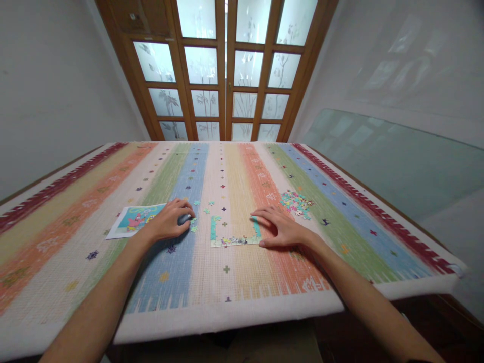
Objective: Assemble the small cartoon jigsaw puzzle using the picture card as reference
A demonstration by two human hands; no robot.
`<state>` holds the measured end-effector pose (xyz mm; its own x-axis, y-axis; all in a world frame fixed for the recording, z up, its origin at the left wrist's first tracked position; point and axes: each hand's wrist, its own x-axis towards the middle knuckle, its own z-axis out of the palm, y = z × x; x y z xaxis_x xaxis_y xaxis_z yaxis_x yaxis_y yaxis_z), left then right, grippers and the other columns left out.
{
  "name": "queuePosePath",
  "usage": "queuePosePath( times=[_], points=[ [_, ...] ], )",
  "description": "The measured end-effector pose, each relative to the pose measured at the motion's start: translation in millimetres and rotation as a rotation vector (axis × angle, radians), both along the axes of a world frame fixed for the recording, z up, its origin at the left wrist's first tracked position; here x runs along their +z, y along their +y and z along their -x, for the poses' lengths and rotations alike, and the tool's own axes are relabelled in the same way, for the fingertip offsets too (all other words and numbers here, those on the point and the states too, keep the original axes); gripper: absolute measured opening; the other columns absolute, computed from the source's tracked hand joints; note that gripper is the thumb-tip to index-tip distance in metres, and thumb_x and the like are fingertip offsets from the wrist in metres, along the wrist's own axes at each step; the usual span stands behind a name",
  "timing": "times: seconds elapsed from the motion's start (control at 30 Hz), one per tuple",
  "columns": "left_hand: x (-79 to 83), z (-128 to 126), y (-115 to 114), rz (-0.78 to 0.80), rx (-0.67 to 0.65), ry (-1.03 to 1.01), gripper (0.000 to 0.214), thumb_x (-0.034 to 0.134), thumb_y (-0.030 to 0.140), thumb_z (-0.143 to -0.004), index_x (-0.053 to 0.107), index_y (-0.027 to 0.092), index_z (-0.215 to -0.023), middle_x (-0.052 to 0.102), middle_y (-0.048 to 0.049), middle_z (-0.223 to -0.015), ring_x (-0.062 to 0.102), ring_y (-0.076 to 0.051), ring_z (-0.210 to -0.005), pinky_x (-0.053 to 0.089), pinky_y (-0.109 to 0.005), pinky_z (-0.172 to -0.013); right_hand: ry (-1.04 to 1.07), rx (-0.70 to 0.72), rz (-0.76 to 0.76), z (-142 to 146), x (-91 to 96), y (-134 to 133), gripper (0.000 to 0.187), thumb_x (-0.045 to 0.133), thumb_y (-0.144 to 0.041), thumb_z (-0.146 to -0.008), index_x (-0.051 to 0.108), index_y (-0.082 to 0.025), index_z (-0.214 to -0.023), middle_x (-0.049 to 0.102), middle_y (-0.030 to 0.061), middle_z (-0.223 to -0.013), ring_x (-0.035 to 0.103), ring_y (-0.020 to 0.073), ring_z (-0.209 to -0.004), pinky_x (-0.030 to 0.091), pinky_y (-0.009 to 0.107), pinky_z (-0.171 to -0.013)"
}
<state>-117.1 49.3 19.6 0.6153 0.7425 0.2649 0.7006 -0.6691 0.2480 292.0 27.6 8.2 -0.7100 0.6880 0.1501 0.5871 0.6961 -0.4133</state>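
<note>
On the striped cloth, a partly joined jigsaw border (234, 242) forms a frame with a gap along its top. My right hand (282, 227) lies at its right side, fingers stretched out and apart from the thumb. The fingertips touch near the upper right end, and the thumb rests by the lower right corner. My left hand (172, 220) is curled, with thumb and index finger close together beside loose turquoise puzzle pieces (194, 228). Whatever lies between those fingertips is hidden. A printed cartoon picture sheet (128, 219) lies left of that hand, partly covered by it.
A pile of mixed puzzle pieces (297, 202) lies beyond my right hand. More loose pieces (208, 206) are scattered above the border. The table (227, 307) has a padded white front edge. Wooden glass-paned doors (227, 91) stand behind it.
</note>
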Motion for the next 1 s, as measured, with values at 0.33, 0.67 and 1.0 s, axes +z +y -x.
queuePosePath(
  times=[0.33, 0.67, 1.0],
  points=[
    [-5.8, -1.3, 2.0, 0.029, 0.010, -0.027, 0.020, 0.052, 0.035, -0.088, 0.067, 0.023, -0.092, 0.068, -0.0083, -0.102, 0.060, -0.029, -0.102, 0.047, -0.048, -0.098, -0.002, -0.004, 0.004, -0.9, -3.0, 1.5, 0.077, 0.078, -0.054, -0.079, 0.053, -0.026, -0.146, 0.056, 0.0144, -0.144, 0.051, 0.0361, -0.134, 0.030, 0.064, -0.119],
    [-2.8, 0.9, 1.6, -0.036, 0.081, -0.051, 0.026, 0.051, 0.026, -0.083, 0.066, 0.022, -0.103, 0.066, -0.0100, -0.111, 0.059, -0.031, -0.108, 0.045, -0.053, -0.099, -0.016, 0.001, 0.002, -0.8, -1.5, 0.9, 0.077, 0.079, -0.053, -0.079, 0.053, -0.029, -0.147, 0.056, 0.0126, -0.144, 0.050, 0.0373, -0.134, 0.032, 0.064, -0.119],
    [8.4, 2.6, -4.5, 0.100, 0.022, 0.030, 0.023, 0.064, 0.038, -0.074, 0.069, 0.022, -0.090, 0.060, -0.0058, -0.104, 0.056, -0.027, -0.100, 0.040, -0.048, -0.103, -0.010, 0.013, -0.021, -2.5, -5.6, 2.9, 0.077, 0.079, -0.052, -0.079, 0.053, -0.027, -0.147, 0.055, 0.0132, -0.145, 0.050, 0.0369, -0.134, 0.034, 0.063, -0.118]
  ],
)
